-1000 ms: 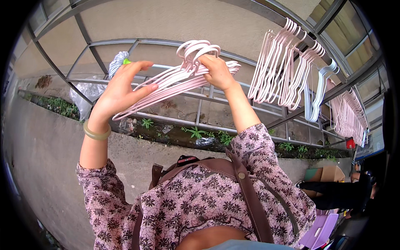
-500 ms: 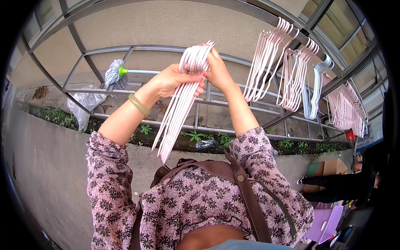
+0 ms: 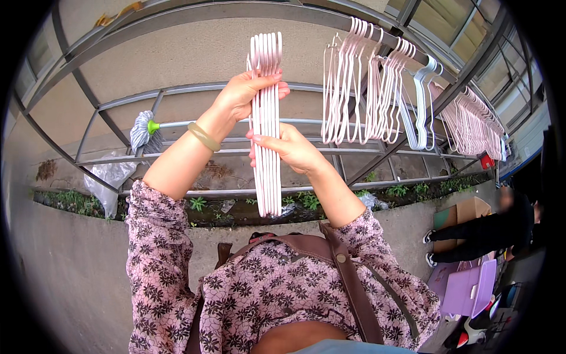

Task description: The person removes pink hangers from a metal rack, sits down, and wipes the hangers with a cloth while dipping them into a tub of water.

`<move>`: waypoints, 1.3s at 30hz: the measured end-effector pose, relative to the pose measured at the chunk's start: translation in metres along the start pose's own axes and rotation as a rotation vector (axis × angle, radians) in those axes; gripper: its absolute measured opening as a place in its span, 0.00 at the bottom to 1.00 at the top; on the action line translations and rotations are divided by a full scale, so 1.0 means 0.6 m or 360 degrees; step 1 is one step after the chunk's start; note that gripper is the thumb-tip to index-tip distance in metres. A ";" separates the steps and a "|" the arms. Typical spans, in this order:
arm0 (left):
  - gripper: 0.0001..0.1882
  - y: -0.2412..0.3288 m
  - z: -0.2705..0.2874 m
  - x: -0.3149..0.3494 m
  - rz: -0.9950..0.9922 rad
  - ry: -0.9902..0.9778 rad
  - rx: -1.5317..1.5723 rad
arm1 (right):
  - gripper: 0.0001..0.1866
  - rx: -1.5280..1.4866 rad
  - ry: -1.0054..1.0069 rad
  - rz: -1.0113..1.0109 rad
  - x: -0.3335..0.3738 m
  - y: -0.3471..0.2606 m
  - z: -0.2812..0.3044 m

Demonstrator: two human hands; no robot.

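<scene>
A stack of pale pink clothes hangers [image 3: 268, 183] stands nearly upright before me, pressed together edge to edge with the hooks at the top. My left hand [image 3: 246, 93] is closed around the stack just under the hooks, thumb across the front. Lower down, my right hand [image 3: 285, 147] grips the same hangers from the right, its thumb in front and fingers behind. To the right of my hands, more pink hangers [image 3: 348, 94] hang by their hooks from a dark metal rail [image 3: 312, 16], with a few pale blue hangers [image 3: 417, 106] beside them.
A mop [image 3: 144, 133] with a green collar lies on the metal rack at left, above a clear plastic bag [image 3: 111, 180]. Further pink hangers [image 3: 474, 121] hang at far right. A person in dark clothes [image 3: 501, 230] is near a cardboard box [image 3: 466, 212] and a purple bin [image 3: 471, 288].
The held hangers have turned from slanted to almost upright. My right hand has moved down from the hooks to the middle of the stack; my left stays below the hooks.
</scene>
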State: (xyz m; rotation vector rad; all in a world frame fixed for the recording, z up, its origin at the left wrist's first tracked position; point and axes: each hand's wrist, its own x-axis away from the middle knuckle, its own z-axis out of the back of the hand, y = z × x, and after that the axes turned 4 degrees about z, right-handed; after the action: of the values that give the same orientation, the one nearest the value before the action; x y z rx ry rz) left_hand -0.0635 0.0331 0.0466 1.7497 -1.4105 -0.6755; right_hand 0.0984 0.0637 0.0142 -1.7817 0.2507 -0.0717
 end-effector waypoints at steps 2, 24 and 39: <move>0.15 0.020 -0.024 -0.006 -0.0050 -0.0185 -0.0141 | 0.14 -0.0044 -0.0015 0.0041 0.010 -0.027 0.002; 0.17 0.088 -0.055 -0.218 0.0015 -0.0302 -0.0400 | 0.17 -0.0363 0.0109 0.0202 -0.093 -0.127 0.155; 0.14 0.045 -0.027 -0.193 -0.0289 0.0250 -0.0745 | 0.19 0.1420 0.0682 0.0053 -0.075 -0.130 0.172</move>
State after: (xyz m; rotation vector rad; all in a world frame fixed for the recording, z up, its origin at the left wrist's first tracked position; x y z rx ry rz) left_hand -0.0939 0.1466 0.0704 1.5246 -0.9032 -0.8653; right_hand 0.0839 0.1875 0.0703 -0.8571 0.4685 -0.4700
